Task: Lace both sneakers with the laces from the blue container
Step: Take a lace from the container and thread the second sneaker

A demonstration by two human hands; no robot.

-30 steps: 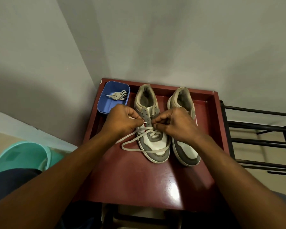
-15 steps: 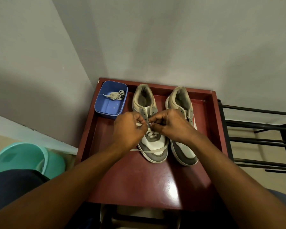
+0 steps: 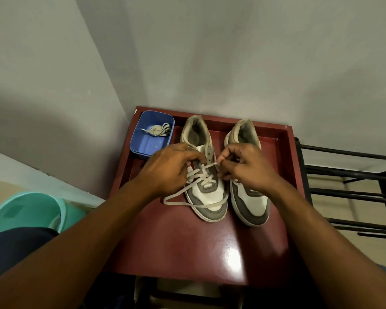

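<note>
**Left grip** (image 3: 169, 172): clenched on the flat cream lace (image 3: 187, 202) at the eyelets of the grey-and-white low-top sneaker (image 3: 210, 192) next to the container.

**Right grip** (image 3: 247, 168): pinching that lace's free tip. Half a second ago I had both grips bunched over the tongue. Now they have drawn apart, with a strand stretched between them.

**Lace:** crossed over the lower eyelets, with the upper ones bare. A slack loop lies on the glossy dark-red worktop (image 3: 187, 241) beside the toe.

**Second grey-and-white sneaker** (image 3: 252, 204): just beside the first, with no lace visible on it.

**Blue rectangular plastic container** (image 3: 143, 150): in the far left corner, holding one bundled cream lace (image 3: 159, 130).

**Reading:** I judge that a pass has just been pulled through and snugged. The first shoe is partway laced and the second is not yet begun.
</note>
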